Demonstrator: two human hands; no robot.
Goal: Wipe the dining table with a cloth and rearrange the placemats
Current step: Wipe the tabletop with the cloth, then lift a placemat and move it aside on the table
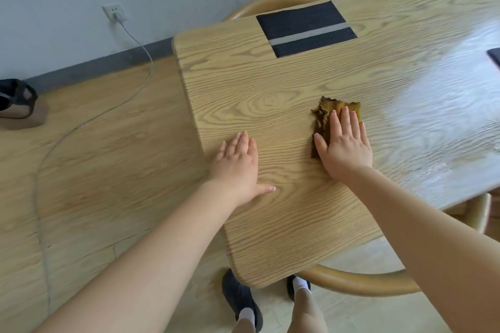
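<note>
Both hands are lying flat with fingers straight: the right hand (345,143) is pressing a crumpled mustard cloth (328,113) onto the wooden bench (243,84), the left hand (238,165) is resting bare near its edge. A dark striped placemat (305,28) is sitting at the far side, beside a chair (270,4); a cable (140,48) is trailing from a wall socket (115,12).

Wall socket (113,11); white cable (140,48); chairs (273,4)

I am pressing my flat right hand (345,143) on a crumpled mustard-brown cloth (328,112) on the pale wooden dining table (270,84), while my left hand (238,165) is resting flat near its edge, a dark striped rectangular placemat (305,28) lying beyond.
</note>
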